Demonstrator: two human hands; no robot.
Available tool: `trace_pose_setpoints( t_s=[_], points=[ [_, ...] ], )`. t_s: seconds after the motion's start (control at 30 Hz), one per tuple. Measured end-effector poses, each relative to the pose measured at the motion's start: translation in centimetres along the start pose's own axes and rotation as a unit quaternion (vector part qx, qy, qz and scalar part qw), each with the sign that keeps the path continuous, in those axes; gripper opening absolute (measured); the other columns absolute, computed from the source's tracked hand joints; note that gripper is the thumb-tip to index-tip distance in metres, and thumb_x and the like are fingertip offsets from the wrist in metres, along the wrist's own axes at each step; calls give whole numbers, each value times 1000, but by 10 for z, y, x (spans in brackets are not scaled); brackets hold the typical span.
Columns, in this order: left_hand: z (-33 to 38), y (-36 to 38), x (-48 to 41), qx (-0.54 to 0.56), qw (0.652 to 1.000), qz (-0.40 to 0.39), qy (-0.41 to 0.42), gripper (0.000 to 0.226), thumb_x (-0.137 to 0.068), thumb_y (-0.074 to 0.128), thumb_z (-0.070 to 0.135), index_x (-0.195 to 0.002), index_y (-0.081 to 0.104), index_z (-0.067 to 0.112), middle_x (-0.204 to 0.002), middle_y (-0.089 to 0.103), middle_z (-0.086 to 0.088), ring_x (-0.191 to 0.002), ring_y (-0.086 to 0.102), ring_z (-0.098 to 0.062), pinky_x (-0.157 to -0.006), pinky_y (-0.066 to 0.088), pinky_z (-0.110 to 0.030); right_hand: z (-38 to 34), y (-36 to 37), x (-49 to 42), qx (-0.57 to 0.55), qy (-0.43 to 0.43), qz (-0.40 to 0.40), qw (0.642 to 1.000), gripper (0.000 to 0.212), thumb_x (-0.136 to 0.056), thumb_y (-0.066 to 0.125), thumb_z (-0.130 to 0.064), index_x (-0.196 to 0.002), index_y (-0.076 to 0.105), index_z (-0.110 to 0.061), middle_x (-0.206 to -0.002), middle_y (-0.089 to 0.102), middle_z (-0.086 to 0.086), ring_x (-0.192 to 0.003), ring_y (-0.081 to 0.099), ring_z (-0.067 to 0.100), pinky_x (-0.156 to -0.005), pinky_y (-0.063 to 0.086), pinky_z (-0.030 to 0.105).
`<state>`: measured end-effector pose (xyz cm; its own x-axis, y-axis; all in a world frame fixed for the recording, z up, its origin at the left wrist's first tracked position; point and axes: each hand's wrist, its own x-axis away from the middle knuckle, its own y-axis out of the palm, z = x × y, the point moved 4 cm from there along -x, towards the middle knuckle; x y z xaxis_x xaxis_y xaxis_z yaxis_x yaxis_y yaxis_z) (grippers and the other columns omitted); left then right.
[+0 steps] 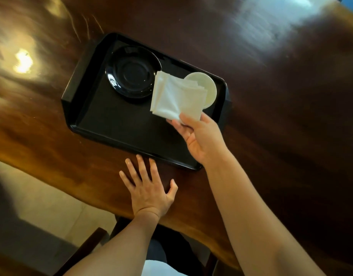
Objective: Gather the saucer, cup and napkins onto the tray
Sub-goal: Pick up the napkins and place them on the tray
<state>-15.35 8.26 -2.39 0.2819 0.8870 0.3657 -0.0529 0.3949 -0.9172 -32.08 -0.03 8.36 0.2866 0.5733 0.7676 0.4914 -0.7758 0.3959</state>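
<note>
We see a dark wooden desk (271,120) with a glossy, reflective top. A black rectangular tray (116,124) lies on it at an angle, its near long edge just beyond the left hand (149,191). A black saucer (132,71) sits in the far left part of the tray. A round white disc (208,86) lies at the tray's far right corner; it is possibly a coaster or a cup lid, but the view is too blurred to tell. We see no clear cup shape.

The right hand (201,136) is raised over the right side of the tray, palm turned up. Its fingers (176,124) and thumb pinch the near corner of a folded stack of white napkins (175,96). The stack overlaps the disc and the saucer's right rim in our view; we cannot tell whether it touches them.

The left hand lies flat on the desk, fingers spread, gripping nothing.
</note>
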Motion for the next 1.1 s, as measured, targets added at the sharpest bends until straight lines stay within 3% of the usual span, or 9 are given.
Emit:
trace_pose_setpoints(
  t_s=[0.23, 0.47, 0.67, 0.9, 1.1],
  points=[
    [0, 2, 2, 5, 1000, 12, 2, 95, -79, 42, 71, -153, 25, 13, -165, 14, -24, -153, 0, -49, -120, 1, -68, 44, -6, 10, 62, 27, -14, 998, 42, -93, 62, 6, -131, 55, -11, -130, 60, 15, -104, 73, 34, -77, 64, 31],
    [2, -1, -2, 2, 1000, 9, 0, 95, -80, 32, 74, -153, 25, 15, -165, 17, -24, -153, 1, -50, -120, -1, -67, 64, -2, 3, 115, 50, 35, 992, 52, -92, 66, 1, -139, 52, -15, -133, 58, 10, -103, 71, 32, -80, 63, 33],
    [1, 2, -2, -6, 1000, 12, -2, 103, -77, 45, 78, -155, 23, 15, -166, 17, -24, -153, -1, -50, -120, -2, -67, 77, 0, -9, 131, 55, 91, 986, 53, -92, 67, -1, -140, 51, -17, -137, 56, 10, -104, 69, 31, -78, 63, 32],
    [1, 1, -2, -6, 1000, 19, 2, 105, -76, 46, 78, -156, 21, 16, -166, 18, -23, -153, 4, -50, -120, 3, -69, 89, -13, -13, 202, 68, 147, 966, 42, -95, 67, -23, -134, 52, -17, -106, 63, 1, -82, 78, 21, -78, 64, 35],
    [1, 1, -1, -4, 1000, 24, 4, 100, -78, 49, 75, -154, 26, 14, -165, 18, -24, -153, 3, -50, -120, 0, -67, 84, -23, -11, 284, 44, 140, 947, 38, -99, 62, -28, -132, 56, -11, -94, 71, 3, -69, 78, 18, -72, 65, 32]
  ],
)
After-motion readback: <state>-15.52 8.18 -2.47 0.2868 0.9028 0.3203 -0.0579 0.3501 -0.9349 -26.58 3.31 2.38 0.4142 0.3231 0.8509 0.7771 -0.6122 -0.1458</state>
